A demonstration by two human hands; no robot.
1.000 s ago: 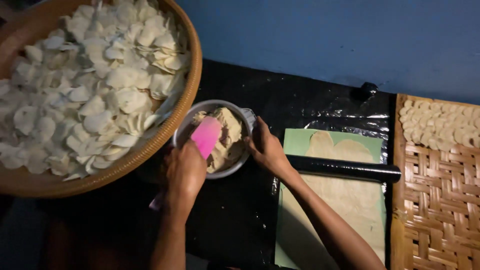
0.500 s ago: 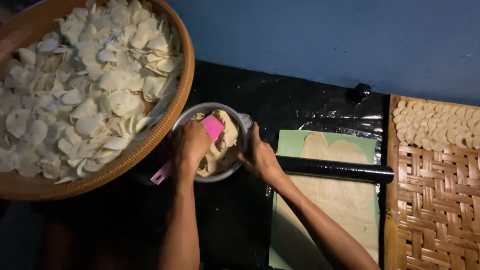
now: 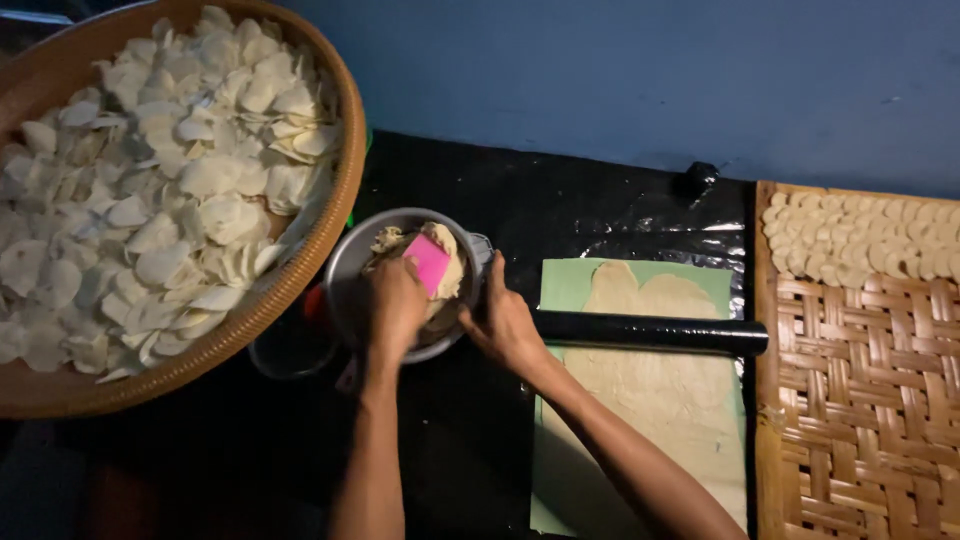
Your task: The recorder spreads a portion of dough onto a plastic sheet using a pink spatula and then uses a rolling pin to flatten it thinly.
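A grey metal bowl point(image 3: 352, 262) with pale dough point(image 3: 452, 258) in it sits on black plastic sheeting. My left hand point(image 3: 396, 306) grips a pink scraper point(image 3: 430, 263) and holds its flat blade against the dough inside the bowl. My right hand point(image 3: 504, 326) rests on the bowl's right rim and steadies it. Just right of that hand a black rolling pin point(image 3: 650, 333) lies across a green board point(image 3: 562, 285) covered with rolled-out dough point(image 3: 660, 385).
A large round woven basket point(image 3: 315, 262) filled with several thin white dough rounds overlaps the bowl on the left. A woven bamboo tray point(image 3: 850, 400) at the right holds small dough discs point(image 3: 860, 238) along its far edge. A blue wall runs behind.
My left hand has pushed the pink scraper further into the bowl, towards the far side of the dough. My right hand has stayed on the bowl's rim.
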